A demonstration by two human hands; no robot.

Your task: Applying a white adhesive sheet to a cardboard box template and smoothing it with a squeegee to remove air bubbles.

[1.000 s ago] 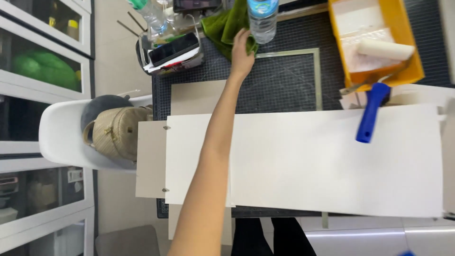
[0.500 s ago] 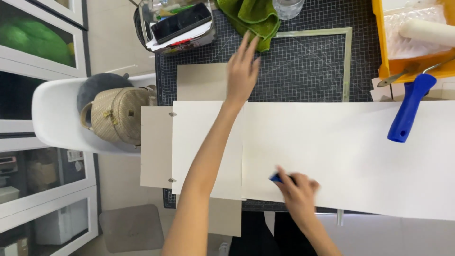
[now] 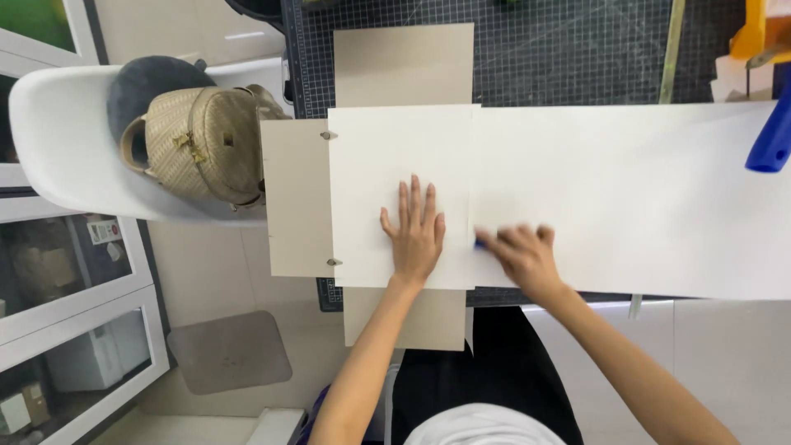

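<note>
— Where do we have our hands?

— Our left hand (image 3: 416, 231) lies flat on the white sheet (image 3: 626, 189), fingers spread and palm down, close to the near edge of the bench. It grips nothing; it only presses.

— And the other?

— Our right hand (image 3: 523, 255) is just beside it, also on the sheet, fingers curled over a small blue tool (image 3: 479, 244). Only a sliver of blue shows and the hand is blurred, so we cannot tell whether we pinch the tool or merely push it along.

— Where does the sheet sit?

— It runs along the near edge of the bench from the beige board (image 3: 404, 62) out to the right edge, over the gridded cutting mat (image 3: 568, 49). The board's side flap (image 3: 297, 198) sticks out past the bench's left edge, towards the white chair (image 3: 58, 140) with the woven bag (image 3: 202, 144). A blue handle (image 3: 770, 140) lies at the far right of the sheet.

— Which step would we call this?

— Smoothing, by our reading: one hand pins the sheet while the tool works beside the faint vertical line that runs between our hands.

— What would the next stroke ask of us?

— Steady weight from the flat hand so that nothing shifts, and even pressure on the tool, drawn away from the pinned part, not towards it.
</note>
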